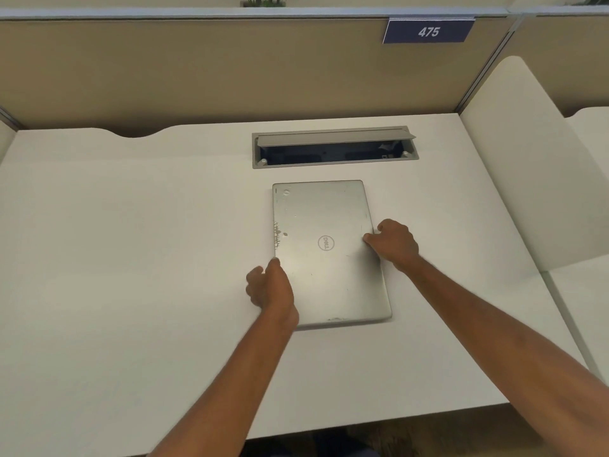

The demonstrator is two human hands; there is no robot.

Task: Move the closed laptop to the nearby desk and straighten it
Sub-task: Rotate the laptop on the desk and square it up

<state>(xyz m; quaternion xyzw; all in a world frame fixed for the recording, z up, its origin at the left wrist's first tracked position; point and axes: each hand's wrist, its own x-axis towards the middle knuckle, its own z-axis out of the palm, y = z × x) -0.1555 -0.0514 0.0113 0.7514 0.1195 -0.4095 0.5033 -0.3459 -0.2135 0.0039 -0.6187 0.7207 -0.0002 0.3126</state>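
A closed silver laptop (pixel 324 255) lies flat on the white desk (pixel 131 258), its long sides running away from me, slightly turned. Scuff marks show along its left edge. My left hand (pixel 270 285) grips the laptop's left edge near the front corner, thumb on the lid. On the opposite side, my right hand (pixel 393 242) holds the right edge at mid-length, fingers curled on the rim.
An open grey cable tray (pixel 333 148) is set into the desk just behind the laptop. A tan partition (pixel 230 70) with a blue "475" label (pixel 428 31) closes the back. A white divider panel (pixel 520 159) stands at the right, with another desk beyond.
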